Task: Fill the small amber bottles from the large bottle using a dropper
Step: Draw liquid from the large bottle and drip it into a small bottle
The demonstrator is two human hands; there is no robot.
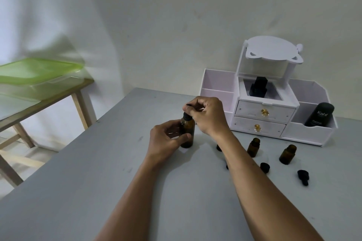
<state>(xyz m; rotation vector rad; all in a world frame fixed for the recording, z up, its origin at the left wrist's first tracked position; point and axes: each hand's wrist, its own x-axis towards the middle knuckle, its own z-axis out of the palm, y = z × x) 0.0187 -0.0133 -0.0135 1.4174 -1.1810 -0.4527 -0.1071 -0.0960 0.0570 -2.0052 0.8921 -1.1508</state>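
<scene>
The large amber bottle stands upright on the grey table. My left hand is wrapped around its body. Directly above it, my right hand pinches the black dropper top that sits on the bottle's neck. To the right stand two small amber bottles, both uncapped. A third small bottle is mostly hidden behind my right forearm. Two black dropper caps lie on the table in front of them.
A white organiser with two drawers and side bins stands at the back right, holding a black "Kahf" bottle and a black container. A wooden side table with a green-lidded box stands to the left.
</scene>
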